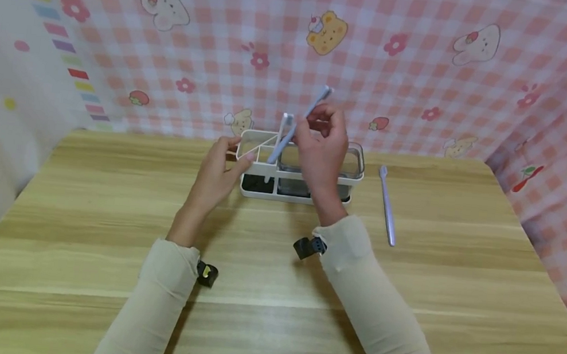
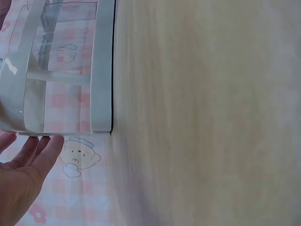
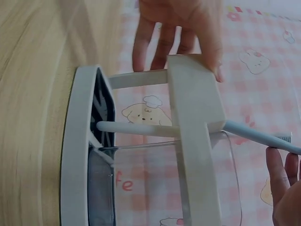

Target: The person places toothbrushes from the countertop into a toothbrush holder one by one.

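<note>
A white toothbrush holder (image 1: 291, 174) with an upper frame and a dark-lined base stands near the back of the table. My left hand (image 1: 213, 175) grips its left end, thumb on the upper rim and fingers at the side. In my right hand (image 1: 324, 146), a blue toothbrush (image 1: 287, 144) is pinched near its head, tilted, with its lower end at an upper slot of the holder. A white toothbrush (image 1: 283, 129) stands in the holder; its handle (image 3: 141, 128) reaches the base in the right wrist view. The blue toothbrush's tip is hidden behind the frame there.
A purple toothbrush (image 1: 388, 208) lies on the wooden table (image 1: 257, 324), right of the holder. Clear cups (image 1: 353, 162) sit in the holder's right part. A pink checked cloth (image 1: 215, 37) hangs close behind, with more cloth at both sides.
</note>
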Demonstrator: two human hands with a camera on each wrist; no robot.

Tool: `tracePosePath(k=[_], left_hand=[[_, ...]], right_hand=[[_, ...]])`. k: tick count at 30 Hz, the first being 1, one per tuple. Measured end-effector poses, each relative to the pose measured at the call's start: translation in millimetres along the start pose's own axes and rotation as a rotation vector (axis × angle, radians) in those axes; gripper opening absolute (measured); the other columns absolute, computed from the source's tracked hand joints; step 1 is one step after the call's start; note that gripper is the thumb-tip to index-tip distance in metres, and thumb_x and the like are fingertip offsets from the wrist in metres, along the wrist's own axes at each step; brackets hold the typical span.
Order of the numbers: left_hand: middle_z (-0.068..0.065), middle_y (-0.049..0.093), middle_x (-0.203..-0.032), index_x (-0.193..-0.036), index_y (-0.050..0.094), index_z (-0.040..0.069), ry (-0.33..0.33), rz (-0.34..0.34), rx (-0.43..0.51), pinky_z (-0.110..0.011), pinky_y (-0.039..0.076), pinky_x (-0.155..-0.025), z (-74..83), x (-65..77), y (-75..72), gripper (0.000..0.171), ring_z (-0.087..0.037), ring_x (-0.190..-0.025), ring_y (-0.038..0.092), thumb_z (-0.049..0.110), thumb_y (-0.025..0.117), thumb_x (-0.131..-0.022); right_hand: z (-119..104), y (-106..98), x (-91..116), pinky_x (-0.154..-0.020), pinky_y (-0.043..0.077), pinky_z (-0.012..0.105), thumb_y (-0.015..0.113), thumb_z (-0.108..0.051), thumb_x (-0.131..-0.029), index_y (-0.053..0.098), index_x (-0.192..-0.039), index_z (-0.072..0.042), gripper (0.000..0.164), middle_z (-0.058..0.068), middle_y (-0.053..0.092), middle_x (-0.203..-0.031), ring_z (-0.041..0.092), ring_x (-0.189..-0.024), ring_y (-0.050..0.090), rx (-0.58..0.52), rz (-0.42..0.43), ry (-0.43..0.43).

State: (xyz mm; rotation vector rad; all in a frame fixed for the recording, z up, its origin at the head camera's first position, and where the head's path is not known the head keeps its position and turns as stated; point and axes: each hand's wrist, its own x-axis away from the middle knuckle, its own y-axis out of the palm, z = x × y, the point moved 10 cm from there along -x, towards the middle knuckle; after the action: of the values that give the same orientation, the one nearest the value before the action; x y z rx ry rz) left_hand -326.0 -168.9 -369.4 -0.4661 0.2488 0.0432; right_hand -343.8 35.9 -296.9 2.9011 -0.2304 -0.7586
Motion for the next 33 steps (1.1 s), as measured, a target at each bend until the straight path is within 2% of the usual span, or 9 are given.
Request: tracePosePath(k=[5, 10, 18, 21, 28, 33], left_hand=[[-0.020, 0.052, -0.132, -0.140, 0.047, -0.002, 0.018, -0.004, 0.009, -0.043, 0.055, -0.095, 1.0, -0.1, 0.9, 0.052, -0.030, -0.116, 0.053, 0.029, 0.064, -0.102], [-0.020, 0.053, -0.131, -0.140, 0.047, -0.003, 0.024, 0.000, 0.007, -0.043, 0.055, -0.094, -0.6, -0.5, 1.0, 0.053, -0.030, -0.116, 0.053, 0.029, 0.064, -0.102], [-0.019, 0.053, -0.131, -0.141, 0.047, -0.001, 0.024, 0.007, -0.001, -0.044, 0.054, -0.094, -0.7, -1.1, -0.4, 0.053, -0.029, -0.116, 0.054, 0.032, 0.064, -0.102], [-0.019, 0.053, -0.132, -0.141, 0.047, -0.001, 0.022, 0.012, -0.010, -0.044, 0.054, -0.095, -0.8, -1.1, -1.0, 0.053, -0.030, -0.117, 0.054, 0.032, 0.064, -0.102], [-0.021, 0.053, -0.132, -0.141, 0.047, -0.001, 0.020, 0.015, -0.017, -0.046, 0.054, -0.095, -1.0, -0.8, -2.2, 0.053, -0.031, -0.117, 0.054, 0.031, 0.063, -0.102], [-0.022, 0.053, -0.131, -0.140, 0.048, -0.002, 0.025, 0.019, -0.005, -0.044, 0.055, -0.093, -1.7, -0.7, -2.4, 0.051, -0.030, -0.116, 0.054, 0.028, 0.064, -0.102]], right_hand=[[-4.7, 4.5, 4.4, -0.067, 0.063, 0.042, 0.063, 0.003, -0.094, 0.055, -0.104, 0.003, 0.013, 0.011, 0.059, -0.096, 0.020, -0.087, 0.063, 0.056, -0.008, -0.097], [-6.3, 9.9, 7.7, -0.063, 0.060, 0.029, 0.061, 0.003, -0.093, 0.055, -0.105, 0.005, 0.013, 0.011, 0.061, -0.096, 0.020, -0.086, 0.063, 0.120, -0.035, -0.150], [-3.8, 16.9, 11.8, -0.069, 0.055, 0.029, 0.063, 0.002, -0.092, 0.056, -0.104, 0.001, 0.013, 0.011, 0.062, -0.096, 0.021, -0.087, 0.062, 0.198, -0.080, -0.185], [-1.3, 19.2, 13.3, -0.067, 0.055, 0.028, 0.062, 0.003, -0.092, 0.056, -0.104, 0.000, 0.014, 0.010, 0.062, -0.095, 0.020, -0.086, 0.062, 0.216, -0.092, -0.185], [1.2, 23.6, 16.3, -0.063, 0.057, 0.027, 0.063, 0.005, -0.091, 0.056, -0.105, 0.002, 0.015, 0.012, 0.061, -0.097, 0.020, -0.087, 0.062, 0.251, -0.117, -0.212], [6.3, 26.1, 19.3, -0.068, 0.060, 0.027, 0.063, 0.006, -0.092, 0.056, -0.106, 0.003, 0.016, 0.013, 0.060, -0.100, 0.020, -0.090, 0.064, 0.274, -0.143, -0.201]])
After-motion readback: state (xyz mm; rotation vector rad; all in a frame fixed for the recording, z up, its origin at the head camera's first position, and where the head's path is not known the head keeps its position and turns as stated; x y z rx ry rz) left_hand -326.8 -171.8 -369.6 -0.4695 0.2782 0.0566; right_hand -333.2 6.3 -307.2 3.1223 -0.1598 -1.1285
